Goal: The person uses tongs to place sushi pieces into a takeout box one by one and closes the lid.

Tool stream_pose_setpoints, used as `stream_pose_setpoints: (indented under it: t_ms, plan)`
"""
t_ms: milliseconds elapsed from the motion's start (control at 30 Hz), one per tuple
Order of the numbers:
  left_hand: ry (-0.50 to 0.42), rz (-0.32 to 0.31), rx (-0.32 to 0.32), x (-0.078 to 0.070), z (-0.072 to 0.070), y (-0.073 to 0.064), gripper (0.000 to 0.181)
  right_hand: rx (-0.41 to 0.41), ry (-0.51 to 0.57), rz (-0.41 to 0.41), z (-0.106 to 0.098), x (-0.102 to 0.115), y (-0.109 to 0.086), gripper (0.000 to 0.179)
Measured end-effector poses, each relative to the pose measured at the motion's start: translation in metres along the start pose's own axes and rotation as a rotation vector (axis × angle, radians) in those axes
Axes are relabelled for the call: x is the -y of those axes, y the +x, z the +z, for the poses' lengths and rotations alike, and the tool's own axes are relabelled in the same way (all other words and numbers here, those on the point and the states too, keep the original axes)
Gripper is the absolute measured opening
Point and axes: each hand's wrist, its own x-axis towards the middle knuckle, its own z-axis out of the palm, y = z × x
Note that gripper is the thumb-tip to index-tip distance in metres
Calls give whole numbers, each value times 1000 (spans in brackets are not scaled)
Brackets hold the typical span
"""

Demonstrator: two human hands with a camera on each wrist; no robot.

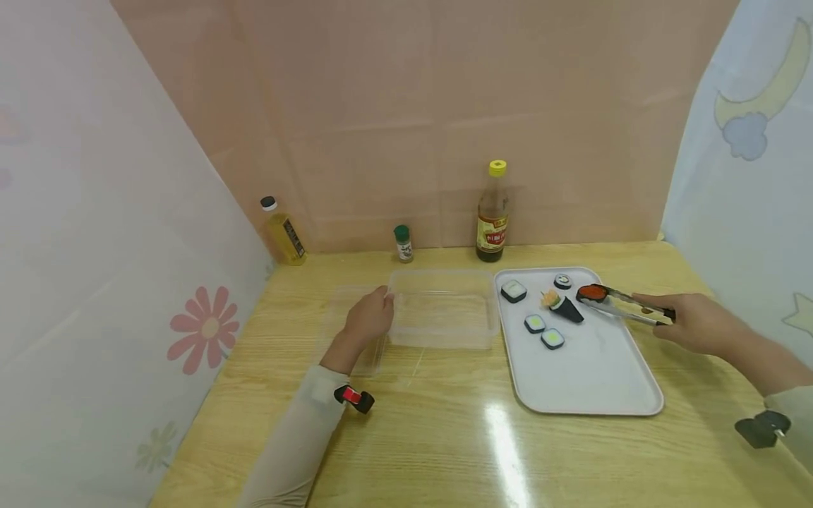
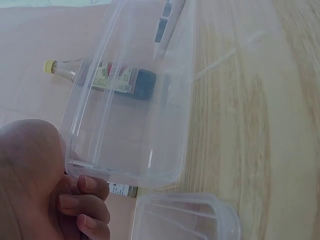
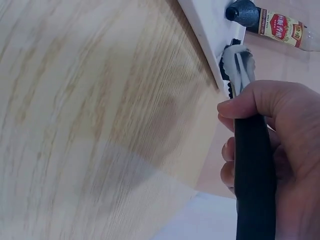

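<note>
My left hand [image 1: 370,315] grips the left side of a clear plastic container [image 1: 444,339]; in the left wrist view its fingers [image 2: 82,205] curl at the container's corner. A clear lid [image 1: 346,300] lies to the left, partly behind that hand and forearm. With my right hand [image 1: 699,321] I hold black-handled metal tongs [image 3: 254,175]. Their tips sit around a roe-topped sushi piece [image 1: 592,293] at the right edge of a white tray [image 1: 591,388]. Also on the tray are a hand roll [image 1: 565,308] and several sushi rolls [image 1: 552,339].
Along the back wall stand a yellow-capped sauce bottle [image 1: 492,226], a small green-capped shaker [image 1: 403,243] and an oil bottle [image 1: 284,233]. Patterned white sheets border the wooden table [image 1: 432,437] on the left and right.
</note>
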Motion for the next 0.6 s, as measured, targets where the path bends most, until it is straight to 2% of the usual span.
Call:
stream_pose_setpoints:
  t_ms: [300,467,600]
  plan:
    - [17,1,9,-3,2,0,56,-57,34,-18,-1,11,-3,63]
    - [3,10,25,-9,3,-3,56,-136,75,-56,-6,31,-6,63]
    - [15,9,10,-13,5,-3,55,-157,105,-94,-13,51,-5,65]
